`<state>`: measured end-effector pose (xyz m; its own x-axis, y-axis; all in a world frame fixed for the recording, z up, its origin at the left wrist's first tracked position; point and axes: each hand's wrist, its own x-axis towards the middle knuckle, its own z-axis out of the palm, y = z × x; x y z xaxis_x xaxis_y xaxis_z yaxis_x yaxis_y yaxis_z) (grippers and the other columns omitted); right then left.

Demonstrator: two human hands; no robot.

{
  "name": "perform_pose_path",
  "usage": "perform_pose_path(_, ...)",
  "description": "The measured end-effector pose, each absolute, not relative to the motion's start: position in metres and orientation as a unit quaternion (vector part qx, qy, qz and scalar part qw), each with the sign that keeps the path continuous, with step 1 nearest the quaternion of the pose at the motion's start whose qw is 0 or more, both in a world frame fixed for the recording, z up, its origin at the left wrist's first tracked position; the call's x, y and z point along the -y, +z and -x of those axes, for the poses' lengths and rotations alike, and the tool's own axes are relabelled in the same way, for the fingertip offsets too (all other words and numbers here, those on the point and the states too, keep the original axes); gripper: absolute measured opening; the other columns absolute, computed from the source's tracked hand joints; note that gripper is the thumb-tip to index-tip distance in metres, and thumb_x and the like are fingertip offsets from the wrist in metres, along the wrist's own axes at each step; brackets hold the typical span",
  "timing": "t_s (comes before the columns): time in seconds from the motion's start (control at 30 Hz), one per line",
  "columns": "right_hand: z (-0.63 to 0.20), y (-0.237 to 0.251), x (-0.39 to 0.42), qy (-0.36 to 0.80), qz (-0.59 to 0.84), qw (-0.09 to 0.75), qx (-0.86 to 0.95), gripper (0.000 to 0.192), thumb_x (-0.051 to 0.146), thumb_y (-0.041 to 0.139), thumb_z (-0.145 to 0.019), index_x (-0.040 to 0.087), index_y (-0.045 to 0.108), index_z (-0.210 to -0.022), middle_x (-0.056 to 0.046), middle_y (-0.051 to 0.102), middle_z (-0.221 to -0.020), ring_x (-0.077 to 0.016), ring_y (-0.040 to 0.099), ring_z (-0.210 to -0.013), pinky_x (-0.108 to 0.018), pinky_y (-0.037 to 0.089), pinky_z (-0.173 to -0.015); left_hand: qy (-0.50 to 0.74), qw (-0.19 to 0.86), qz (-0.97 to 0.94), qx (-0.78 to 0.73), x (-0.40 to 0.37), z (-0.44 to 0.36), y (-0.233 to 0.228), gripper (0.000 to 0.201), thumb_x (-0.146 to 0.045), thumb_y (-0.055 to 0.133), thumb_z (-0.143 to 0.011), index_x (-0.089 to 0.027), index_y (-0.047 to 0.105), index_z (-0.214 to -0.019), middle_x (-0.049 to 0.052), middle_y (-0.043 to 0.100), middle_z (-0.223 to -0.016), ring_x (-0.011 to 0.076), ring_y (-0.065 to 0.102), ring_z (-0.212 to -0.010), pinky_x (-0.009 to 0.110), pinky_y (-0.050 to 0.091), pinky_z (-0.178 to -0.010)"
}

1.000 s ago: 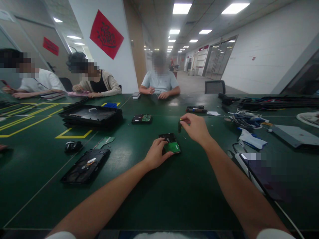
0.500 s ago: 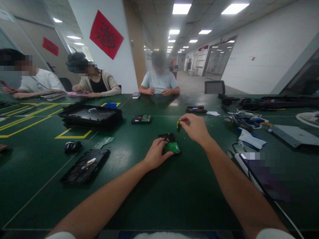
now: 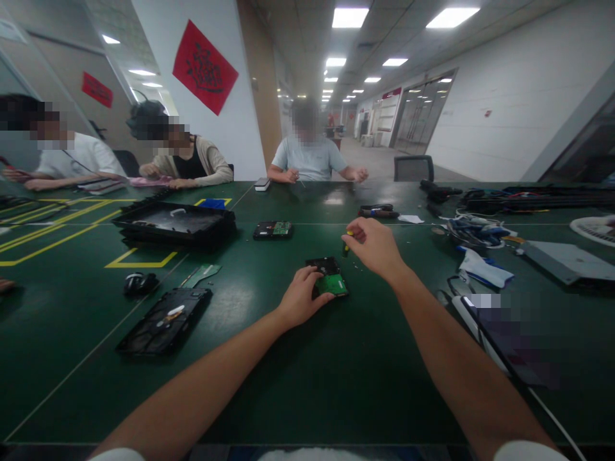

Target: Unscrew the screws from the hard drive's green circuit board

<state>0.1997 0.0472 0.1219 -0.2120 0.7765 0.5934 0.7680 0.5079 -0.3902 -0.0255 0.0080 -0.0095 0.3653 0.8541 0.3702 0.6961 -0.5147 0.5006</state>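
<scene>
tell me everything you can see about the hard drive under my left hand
The hard drive is a small flat rectangular unit lying flat on the green table, near its middle in front of the person. Its upturned face shows a bright green circuit board on the near part and a black, metal-looking casing on the far part. The left hand rests on its near left edge, fingers on the board. The right hand holds a small yellow-and-black tool just beyond its far right corner; contact there cannot be told.

open: table near edge | blocked right: cable clutter
</scene>
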Motion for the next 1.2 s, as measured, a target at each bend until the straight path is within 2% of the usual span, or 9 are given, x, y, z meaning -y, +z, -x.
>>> perform_pose_path(0.3,-0.1967,0.124,-0.0437,-0.01,0.53,0.377,0.759,0.016,0.035,0.071,-0.085,0.022,0.062,-0.083,-0.003,0.069,-0.083,-0.019,0.064,-0.073,-0.032,0.047,-0.069,0.303,0.137,-0.815,-0.475,-0.0071,0.025,-0.0075,0.058,-0.055,0.07,-0.086,-0.021,0.059,-0.132,0.015,0.052,-0.145,0.0338,0.043,-0.142,0.054,0.039,-0.118)
perform_pose_path(0.4,-0.1946,0.1236,-0.0422,0.01,0.544,0.379,0.748,0.015,0.034,0.071,-0.083,0.022,0.063,-0.086,-0.002,0.071,-0.079,-0.0181,0.063,-0.068,-0.031,0.046,-0.066,0.301,0.137,-0.815,-0.475,-0.0072,0.0254,-0.0073,0.059,-0.056,0.069,-0.087,-0.021,0.059,-0.133,0.015,0.051,-0.145,0.0339,0.042,-0.142,0.054,0.04,-0.118)
perform_pose_path(0.57,-0.194,0.1259,-0.0398,0.035,0.523,0.377,0.764,0.01,0.032,0.067,-0.086,0.023,0.068,-0.091,-0.001,0.074,-0.084,-0.0164,0.064,-0.066,-0.029,0.045,-0.065,0.299,0.131,-0.816,-0.477,-0.0073,0.0256,-0.008,0.059,-0.056,0.068,-0.087,-0.021,0.059,-0.133,0.015,0.051,-0.145,0.0337,0.043,-0.142,0.053,0.04,-0.118)
perform_pose_path(0.73,-0.1973,0.1284,-0.039,0.144,0.5,0.353,0.777,0.031,0.048,0.056,-0.096,0.023,0.07,-0.085,0.001,0.068,-0.064,-0.0148,0.062,-0.054,-0.027,0.044,-0.058,0.3,0.13,-0.816,-0.476,-0.0068,0.0261,-0.0081,0.059,-0.055,0.069,-0.087,-0.022,0.058,-0.134,0.014,0.051,-0.145,0.0338,0.043,-0.142,0.055,0.04,-0.118)
perform_pose_path(0.8,-0.1991,0.1272,-0.0403,0.209,0.498,0.353,0.764,0.036,0.053,0.054,-0.096,0.022,0.071,-0.089,0.002,0.065,-0.057,-0.0145,0.06,-0.049,-0.026,0.044,-0.054,0.301,0.13,-0.817,-0.475,-0.0067,0.0261,-0.0078,0.058,-0.055,0.068,-0.087,-0.022,0.058,-0.134,0.014,0.052,-0.145,0.0337,0.043,-0.142,0.054,0.039,-0.118)
perform_pose_path(0.93,-0.2006,0.125,-0.0427,0.3,0.478,0.364,0.741,0.037,0.053,0.054,-0.096,0.021,0.072,-0.101,0.001,0.065,-0.058,-0.0135,0.057,-0.048,-0.025,0.042,-0.05,0.3,0.133,-0.817,-0.475,-0.0068,0.026,-0.0069,0.058,-0.055,0.068,-0.087,-0.02,0.059,-0.133,0.015,0.051,-0.145,0.0335,0.043,-0.142,0.053,0.04,-0.118)
perform_pose_path(1.07,-0.1996,0.1262,-0.0432,0.257,0.507,0.368,0.736,0.038,0.056,0.061,-0.09,0.019,0.071,-0.087,0.002,0.062,-0.058,-0.0126,0.054,-0.052,-0.024,0.039,-0.052,0.296,0.135,-0.817,-0.476,-0.0072,0.0263,-0.0074,0.059,-0.055,0.068,-0.088,-0.021,0.059,-0.134,0.015,0.051,-0.146,0.0336,0.043,-0.142,0.054,0.04,-0.118)
perform_pose_path(1.2,-0.199,0.1256,-0.0447,0.246,0.544,0.38,0.706,0.03,0.047,0.067,-0.086,0.018,0.066,-0.079,0.0,0.065,-0.064,-0.0131,0.058,-0.056,-0.024,0.041,-0.054,0.296,0.131,-0.817,-0.477,-0.0084,0.0264,-0.0094,0.059,-0.055,0.068,-0.087,-0.021,0.058,-0.134,0.014,0.051,-0.146,0.0338,0.043,-0.142,0.054,0.04,-0.117)
